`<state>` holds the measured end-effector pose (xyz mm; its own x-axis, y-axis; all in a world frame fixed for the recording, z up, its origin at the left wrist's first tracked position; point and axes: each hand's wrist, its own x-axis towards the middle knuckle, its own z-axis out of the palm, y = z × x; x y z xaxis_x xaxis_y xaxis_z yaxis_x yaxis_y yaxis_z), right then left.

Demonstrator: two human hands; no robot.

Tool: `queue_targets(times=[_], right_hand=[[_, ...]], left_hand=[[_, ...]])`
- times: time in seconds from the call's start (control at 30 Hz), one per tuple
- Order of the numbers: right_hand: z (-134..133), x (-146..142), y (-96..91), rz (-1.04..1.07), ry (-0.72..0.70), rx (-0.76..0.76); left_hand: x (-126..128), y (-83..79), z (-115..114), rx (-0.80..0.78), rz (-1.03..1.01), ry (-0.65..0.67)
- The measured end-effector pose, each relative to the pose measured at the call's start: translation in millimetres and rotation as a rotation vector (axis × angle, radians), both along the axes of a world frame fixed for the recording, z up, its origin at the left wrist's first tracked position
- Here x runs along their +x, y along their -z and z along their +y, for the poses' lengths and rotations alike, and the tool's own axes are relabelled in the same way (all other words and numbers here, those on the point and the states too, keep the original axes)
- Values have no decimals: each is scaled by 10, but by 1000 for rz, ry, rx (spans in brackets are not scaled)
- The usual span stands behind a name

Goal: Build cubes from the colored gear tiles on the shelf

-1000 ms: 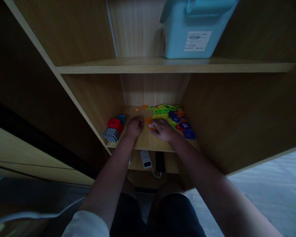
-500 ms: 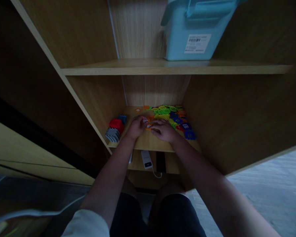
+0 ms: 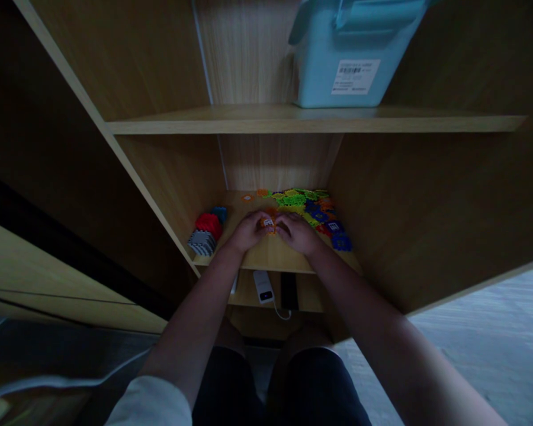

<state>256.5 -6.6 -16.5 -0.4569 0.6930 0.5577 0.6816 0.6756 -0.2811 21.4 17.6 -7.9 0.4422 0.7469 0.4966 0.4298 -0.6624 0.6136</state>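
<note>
My left hand [image 3: 247,232] and my right hand [image 3: 297,232] meet over the lower shelf [image 3: 266,255], fingers curled around small orange toy tiles [image 3: 268,223] held between them. Behind and to the right of my hands lies a pile of colourful interlocking plastic tiles [image 3: 308,207], green, yellow, orange and blue. To the left of my left hand sit assembled cubes: a grey-and-white one [image 3: 201,242], a red one [image 3: 208,223] and a blue one [image 3: 220,212].
A light blue lidded bin [image 3: 353,56] with a label stands on the upper shelf [image 3: 311,118]. Wooden side walls close in the compartment. Below the shelf edge lie a white power bank [image 3: 263,286] with a cable and a dark phone [image 3: 288,291]. My knees are underneath.
Both hands moved together toward the middle of the shelf. The right hand lifted orange tiles off the shelf and the left hand came in to grip them too.
</note>
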Motion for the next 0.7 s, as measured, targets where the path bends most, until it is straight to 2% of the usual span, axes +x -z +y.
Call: queue_targets(times=[0.3,0.37,0.57,0.63,0.7], right_hand=[[63,12,64,-22,-2,-27],[59,11,64,-22,17,-21],[31,-1,42,-19,48,-47],[27,-2,40,-36,66,-56],[25,-2,41,-49,75,-63]], left_hand=[[-13,75,76,-19,-5,134],[-12,87,84,-10,-22,77],[-37,28,55,-64,9,-317],[-39,-3,28,-95,27,-380],[-33,-30,-1,-116,48,-389]])
